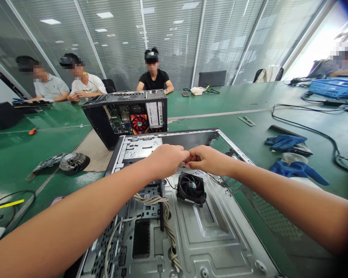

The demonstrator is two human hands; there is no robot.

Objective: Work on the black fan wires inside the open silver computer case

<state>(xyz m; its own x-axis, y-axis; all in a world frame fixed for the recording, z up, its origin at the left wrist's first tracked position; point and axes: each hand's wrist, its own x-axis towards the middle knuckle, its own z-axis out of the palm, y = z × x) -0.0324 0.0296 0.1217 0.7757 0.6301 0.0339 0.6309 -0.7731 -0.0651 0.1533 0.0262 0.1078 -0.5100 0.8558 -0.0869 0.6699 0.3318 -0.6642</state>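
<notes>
My left hand [171, 156] and my right hand [204, 159] meet over an opened computer case [220, 247] that lies flat. Fingers of both hands are pinched together, tip to tip. Whatever they pinch is hidden or too small to name. Just below them a black cooling fan [191, 187] rests on the bare metal floor of the case. Thin wires [170, 183] run from near the fan up toward my hands. A twisted bundle of grey cables [169, 227] lies along the drive bay to the left.
Behind stands another open case [124, 98] with a red fan [139, 123]. Blue gloves [295, 170] and black cables [310, 110] lie at right, near a blue basket [333, 88]. At left is a round dark part [74, 162]. Several people sit around the green table [60, 119].
</notes>
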